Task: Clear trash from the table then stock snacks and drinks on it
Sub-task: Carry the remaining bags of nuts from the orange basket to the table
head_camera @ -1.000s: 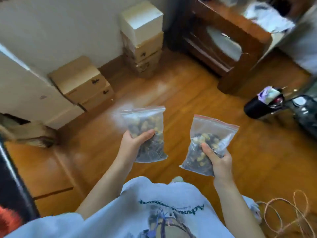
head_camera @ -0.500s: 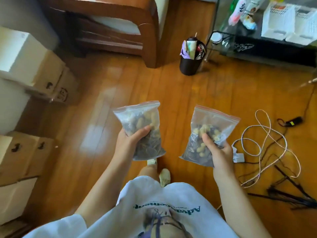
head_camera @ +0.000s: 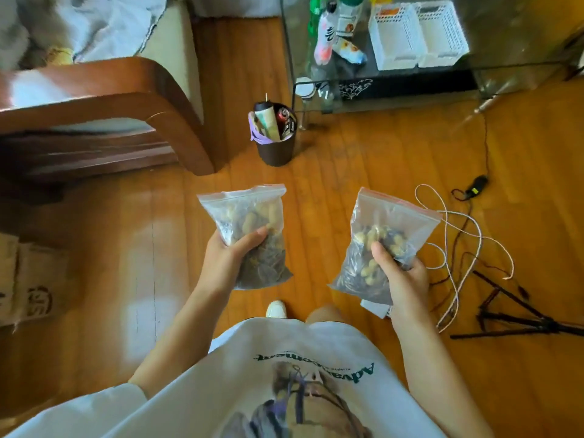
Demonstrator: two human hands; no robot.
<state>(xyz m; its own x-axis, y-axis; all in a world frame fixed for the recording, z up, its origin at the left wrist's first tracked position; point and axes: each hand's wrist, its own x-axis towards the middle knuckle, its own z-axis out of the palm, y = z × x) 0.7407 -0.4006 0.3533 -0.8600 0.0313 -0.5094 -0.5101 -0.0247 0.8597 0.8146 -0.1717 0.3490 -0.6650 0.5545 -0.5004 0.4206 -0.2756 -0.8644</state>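
I hold two clear zip bags of nuts and dark seeds above the wooden floor. My left hand (head_camera: 226, 263) grips the left snack bag (head_camera: 249, 226) with the thumb across its front. In my right hand (head_camera: 401, 273) is the right snack bag (head_camera: 388, 229), which has a red zip strip and tilts to the right. Ahead at the upper right stands a glass table (head_camera: 493, 80) holding drink bottles (head_camera: 327, 36) and two white baskets (head_camera: 417, 33). A dark trash bin (head_camera: 275, 147) stuffed with a can and wrappers stands on the floor beside the table's near left corner.
A wooden armchair (head_camera: 132, 99) with a cushion fills the upper left. Loose cables (head_camera: 455, 248) and tripod legs (head_camera: 521, 314) lie on the floor to the right. A cardboard box (head_camera: 31, 286) sits at the left edge.
The view has swung right: the stacked boxes slid out to the left, and the glass table and bin came nearer. Both hands keep the same grip on the bags.
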